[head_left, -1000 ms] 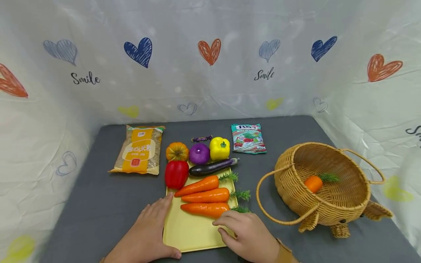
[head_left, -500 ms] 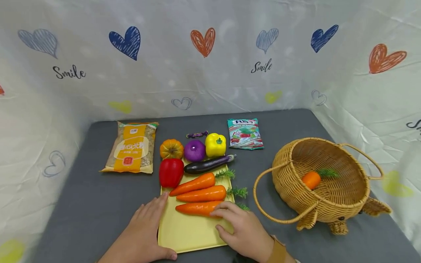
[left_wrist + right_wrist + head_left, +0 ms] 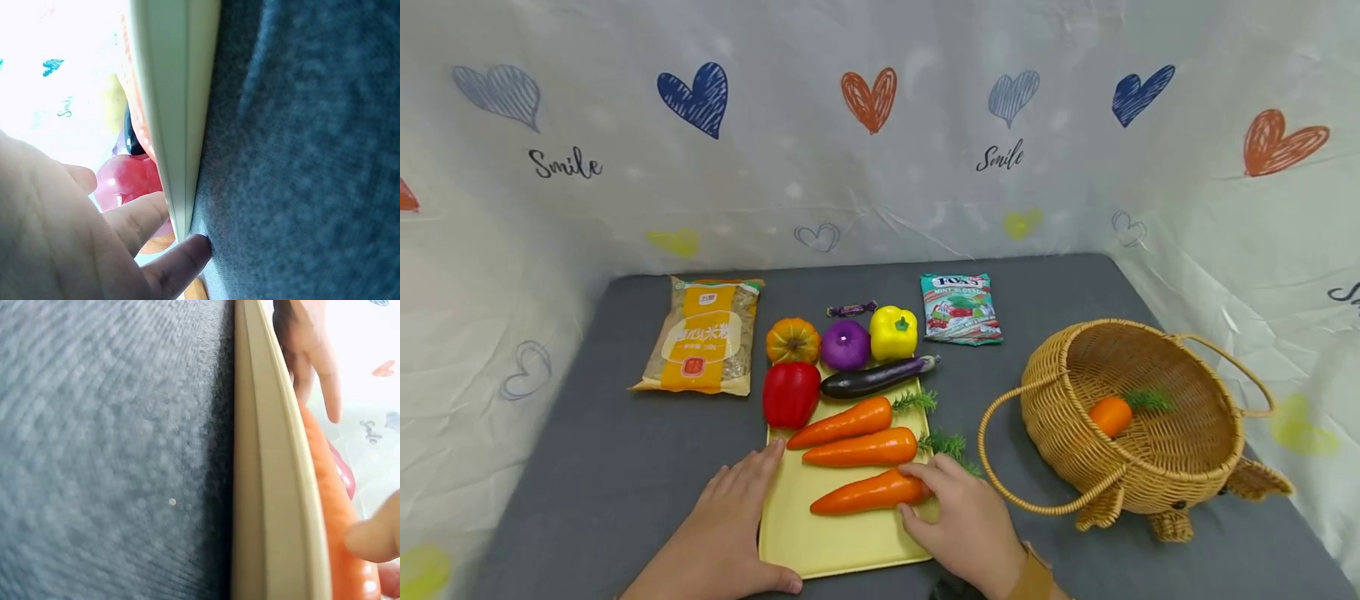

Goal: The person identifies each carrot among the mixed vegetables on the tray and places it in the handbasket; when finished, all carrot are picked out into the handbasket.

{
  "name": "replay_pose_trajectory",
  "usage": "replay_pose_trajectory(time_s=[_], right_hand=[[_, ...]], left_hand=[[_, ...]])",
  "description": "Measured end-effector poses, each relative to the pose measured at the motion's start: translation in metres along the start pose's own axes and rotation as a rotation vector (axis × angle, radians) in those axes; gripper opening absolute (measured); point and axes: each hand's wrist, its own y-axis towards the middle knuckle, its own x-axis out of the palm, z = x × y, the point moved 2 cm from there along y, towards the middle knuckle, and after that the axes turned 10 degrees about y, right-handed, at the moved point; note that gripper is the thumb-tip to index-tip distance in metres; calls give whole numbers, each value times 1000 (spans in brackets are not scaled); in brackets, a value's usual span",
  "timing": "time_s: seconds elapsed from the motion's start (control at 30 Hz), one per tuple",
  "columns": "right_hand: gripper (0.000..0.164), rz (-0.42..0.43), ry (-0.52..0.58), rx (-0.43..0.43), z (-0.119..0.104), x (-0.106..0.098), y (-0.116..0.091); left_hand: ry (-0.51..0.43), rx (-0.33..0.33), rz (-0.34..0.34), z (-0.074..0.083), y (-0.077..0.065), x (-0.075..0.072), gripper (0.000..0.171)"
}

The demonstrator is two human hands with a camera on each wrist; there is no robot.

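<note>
My right hand (image 3: 966,521) pinches the thick end of the nearest orange carrot (image 3: 857,493) between thumb and fingers. This carrot lies aslant over the yellow tray (image 3: 842,546); in the right wrist view the thumb (image 3: 375,537) is against its side. My left hand (image 3: 730,525) lies along the tray's left edge with its fingers extended and its thumb at the near corner. Two more carrots, a middle one (image 3: 865,447) and a farther one (image 3: 842,423), lie behind. Farther back are a red bell pepper (image 3: 791,395) and an eggplant (image 3: 872,378).
A wicker basket (image 3: 1052,408) with one carrot (image 3: 1110,415) inside stands at the right. Behind the tray sit a small pumpkin (image 3: 793,341), a purple onion-like vegetable (image 3: 846,345) and a yellow pepper (image 3: 893,333). Farther out are a noodle bag (image 3: 703,337), a wrapped candy (image 3: 852,309) and a candy bag (image 3: 961,308).
My right hand has taken hold of the nearest carrot and drawn it toward me, turning it and widening the gap to the middle one. The left hand stays at the tray's edge.
</note>
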Motion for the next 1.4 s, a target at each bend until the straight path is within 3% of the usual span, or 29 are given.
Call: replay_pose_trajectory(time_s=[0.33,0.6,0.8,1.07,1.2,1.4], right_hand=[[39,31,8,34,-1,-2,-3],[49,-56,-29,79,-2,-4,-1],[46,-59,-55,55,-2,-4,0],[42,-51,-81,105,-23,-19,-15],[43,9,-47,19,-39,-30,-21],[49,211,-90,-159,-54,-59,-26]], left_hand=[[-1,34,35,3,-4,-3,152],[-23,3,-14,0,-4,-1,155],[-28,3,8,-1,-6,0,158],[-62,-32,9,1,0,5,166],[-56,-35,3,1,0,4,166],[-42,-60,-31,2,0,1,166]])
